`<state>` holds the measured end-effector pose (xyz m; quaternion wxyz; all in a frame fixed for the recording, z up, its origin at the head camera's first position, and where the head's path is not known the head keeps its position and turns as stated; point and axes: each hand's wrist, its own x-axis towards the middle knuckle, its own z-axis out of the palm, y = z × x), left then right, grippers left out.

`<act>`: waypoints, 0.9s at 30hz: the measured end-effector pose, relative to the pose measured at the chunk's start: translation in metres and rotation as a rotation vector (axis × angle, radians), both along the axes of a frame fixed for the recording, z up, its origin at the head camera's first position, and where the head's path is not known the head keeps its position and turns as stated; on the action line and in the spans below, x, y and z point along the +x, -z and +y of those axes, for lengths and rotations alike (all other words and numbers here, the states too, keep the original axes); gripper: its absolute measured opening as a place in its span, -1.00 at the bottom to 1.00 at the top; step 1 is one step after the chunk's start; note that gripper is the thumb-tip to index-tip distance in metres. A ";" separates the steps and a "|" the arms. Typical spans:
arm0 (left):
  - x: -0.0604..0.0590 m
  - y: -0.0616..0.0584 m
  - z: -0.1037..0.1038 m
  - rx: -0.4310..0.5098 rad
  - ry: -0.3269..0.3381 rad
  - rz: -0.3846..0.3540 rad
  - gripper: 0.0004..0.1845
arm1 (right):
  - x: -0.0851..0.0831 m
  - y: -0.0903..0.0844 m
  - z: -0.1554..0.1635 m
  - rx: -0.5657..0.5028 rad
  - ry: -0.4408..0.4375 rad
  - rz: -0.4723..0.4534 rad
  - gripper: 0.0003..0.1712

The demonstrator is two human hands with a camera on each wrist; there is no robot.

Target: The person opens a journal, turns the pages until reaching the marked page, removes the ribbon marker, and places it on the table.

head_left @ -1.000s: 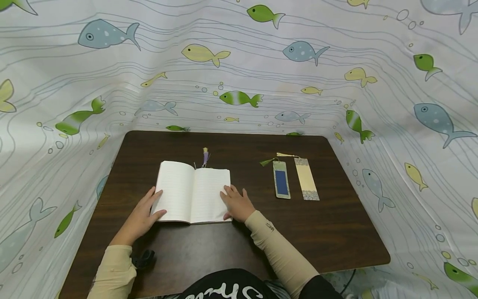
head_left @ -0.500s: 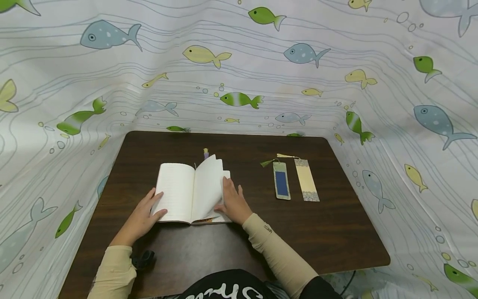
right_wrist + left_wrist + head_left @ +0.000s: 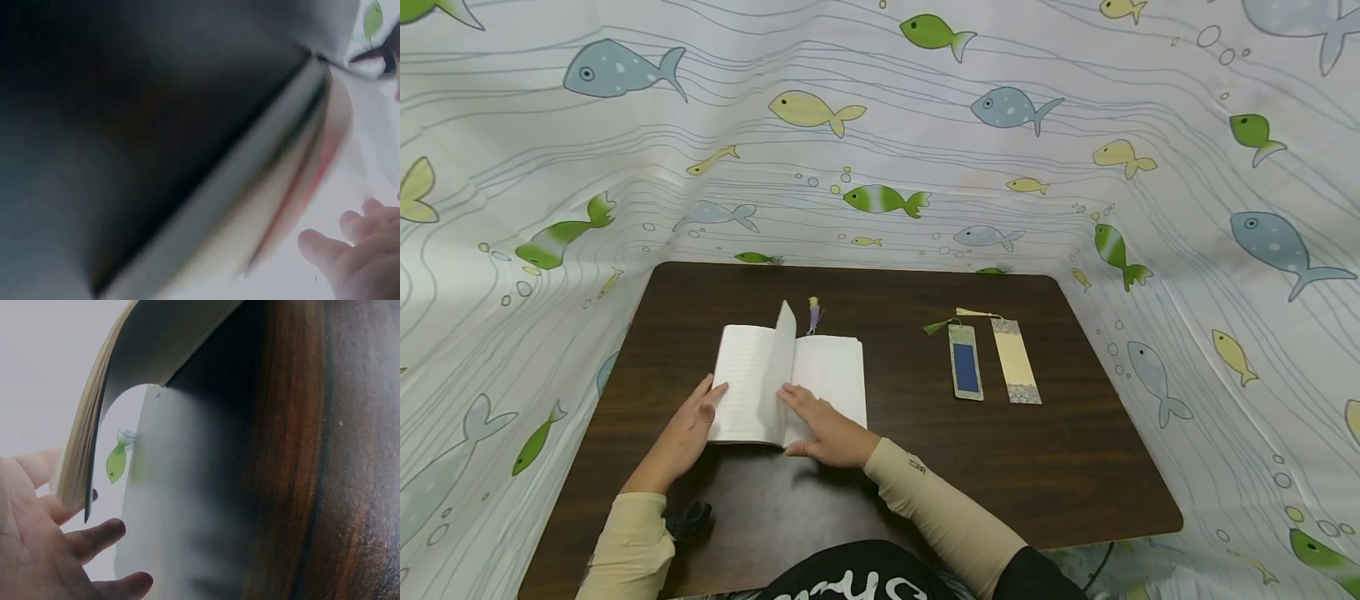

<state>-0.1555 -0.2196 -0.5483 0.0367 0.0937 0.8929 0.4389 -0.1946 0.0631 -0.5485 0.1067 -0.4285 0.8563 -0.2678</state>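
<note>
An open lined notebook (image 3: 829,367) lies on the dark wooden table, one leaf (image 3: 782,358) standing up near the spine and tilted to the left. My right hand (image 3: 827,429) is over its right page, fingers extended, with the fingertips against that leaf and the thumb low by the spine. My left hand (image 3: 676,437) holds the notebook's left edge, its thumb raised off the page. In the left wrist view, the page block (image 3: 87,419) passes between the fingers (image 3: 103,540) and the cover is tilted up. A purple tassel (image 3: 814,317) sticks out past the notebook's top.
To the right lie a green-framed bookmark (image 3: 966,367) with a blue panel and green tassel, and a pale yellow bookmark (image 3: 1017,362) with patterned ends. A fish-print curtain (image 3: 880,133) surrounds the table (image 3: 1045,475). A black device (image 3: 688,522) sits by the left wrist.
My right hand has moved left from the notebook's right edge, swinging a leaf up and over toward the spine. My left hand stays at the left edge, its thumb now lifted.
</note>
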 end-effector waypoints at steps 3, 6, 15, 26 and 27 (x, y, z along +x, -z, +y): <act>0.001 -0.002 0.001 0.052 0.004 0.015 -0.33 | 0.005 0.004 -0.005 0.082 -0.074 -0.011 -0.11; 0.000 -0.005 0.002 0.014 -0.008 0.018 -0.33 | 0.007 0.007 -0.006 0.156 -0.087 0.009 -0.22; -0.005 0.002 0.002 -0.123 -0.010 -0.019 -0.15 | -0.004 0.012 0.018 0.251 0.024 0.092 -0.31; -0.005 0.003 0.001 -0.120 -0.017 -0.023 -0.07 | -0.023 0.013 0.058 0.467 0.199 0.137 0.13; -0.005 0.003 0.001 -0.125 -0.015 -0.018 -0.08 | -0.023 0.013 0.058 0.464 0.203 0.157 0.13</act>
